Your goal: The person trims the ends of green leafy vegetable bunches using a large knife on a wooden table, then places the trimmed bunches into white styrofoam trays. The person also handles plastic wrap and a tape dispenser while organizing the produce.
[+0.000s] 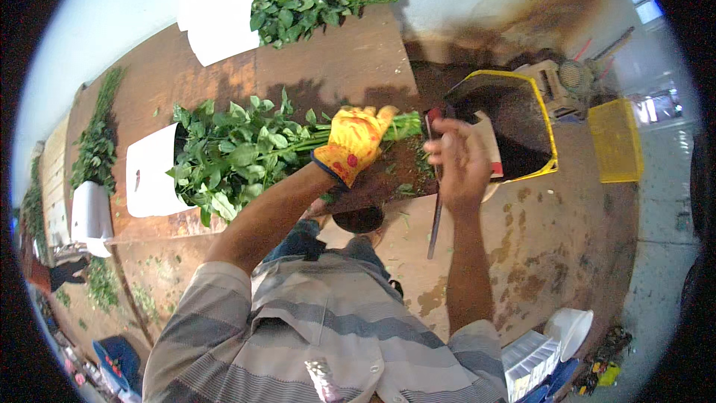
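My left hand (361, 137), in a yellow glove with red blotches, is closed around the stems of a leafy bunch (235, 151). The bunch lies along the brown table, and its far left end is covered by a white wrapper (151, 170). Cut stem ends (407, 125) stick out to the right of the glove. Bare and slightly blurred, my right hand (461, 159) is just beyond those ends, at the table's right edge. A long thin dark bar (435, 224), maybe a cutter blade, passes by its fingers; whether they grip it is unclear.
Another wrapped bunch (313, 3) rests at the back of the table (335, 56), and one more (95, 151) is at the left. A yellow-rimmed dark bin (554, 145) stands right of the table. Leaf scraps litter the floor (526, 246). Another person's dark-gloved hand (70, 273) shows far left.
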The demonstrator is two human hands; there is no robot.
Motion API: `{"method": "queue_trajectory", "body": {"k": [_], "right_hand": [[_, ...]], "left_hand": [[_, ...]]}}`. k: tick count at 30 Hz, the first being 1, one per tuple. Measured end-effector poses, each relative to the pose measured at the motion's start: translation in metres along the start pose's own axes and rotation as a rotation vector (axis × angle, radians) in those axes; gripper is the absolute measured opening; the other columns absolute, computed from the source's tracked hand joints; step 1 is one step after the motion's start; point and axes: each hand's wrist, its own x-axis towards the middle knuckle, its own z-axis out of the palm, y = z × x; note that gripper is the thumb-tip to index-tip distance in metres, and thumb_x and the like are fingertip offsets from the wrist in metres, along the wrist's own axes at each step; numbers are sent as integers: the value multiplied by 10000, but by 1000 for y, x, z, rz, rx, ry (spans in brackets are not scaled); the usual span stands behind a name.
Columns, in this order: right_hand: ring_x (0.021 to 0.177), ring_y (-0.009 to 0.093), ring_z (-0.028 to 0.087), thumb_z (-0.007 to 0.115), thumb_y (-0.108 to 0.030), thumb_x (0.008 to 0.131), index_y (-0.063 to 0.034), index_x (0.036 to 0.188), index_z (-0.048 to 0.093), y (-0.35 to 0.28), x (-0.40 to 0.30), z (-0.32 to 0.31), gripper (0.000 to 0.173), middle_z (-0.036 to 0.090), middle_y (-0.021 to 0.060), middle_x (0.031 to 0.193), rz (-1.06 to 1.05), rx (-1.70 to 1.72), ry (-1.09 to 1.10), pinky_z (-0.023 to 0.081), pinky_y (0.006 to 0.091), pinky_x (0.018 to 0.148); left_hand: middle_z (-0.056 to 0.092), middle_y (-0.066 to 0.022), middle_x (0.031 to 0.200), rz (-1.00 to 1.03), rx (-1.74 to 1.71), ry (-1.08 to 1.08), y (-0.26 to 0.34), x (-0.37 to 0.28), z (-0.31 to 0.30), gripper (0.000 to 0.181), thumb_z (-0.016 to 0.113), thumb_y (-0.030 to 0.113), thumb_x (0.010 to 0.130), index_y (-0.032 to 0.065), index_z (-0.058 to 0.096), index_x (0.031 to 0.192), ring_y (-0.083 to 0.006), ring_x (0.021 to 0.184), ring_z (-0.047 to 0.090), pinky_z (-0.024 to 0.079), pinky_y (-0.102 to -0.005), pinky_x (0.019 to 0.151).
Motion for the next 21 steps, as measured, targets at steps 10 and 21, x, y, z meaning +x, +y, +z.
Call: {"method": "queue_trajectory", "body": {"k": [10,21], "right_hand": [[850,178,708,550,-200,1059,17,1192,620,79,-149,91,264,715,109,1071,673,-141,-150,591,321,708],[923,193,692,606,-243,1008,49,1161,666,108,-185,224,335,715,126,1032,541,-152,-648,558,346,829]], "left_hand": [[680,-167,1233,-115,-359,214,-158,-133,-51,438,741,145,859,80,623,1276,-364,1153,630,477,-466,1037],[713,-141,911,-981,-741,240,-153,-421,-41,199,657,184,975,7,695,1057,-218,780,695,568,-337,707]]}}
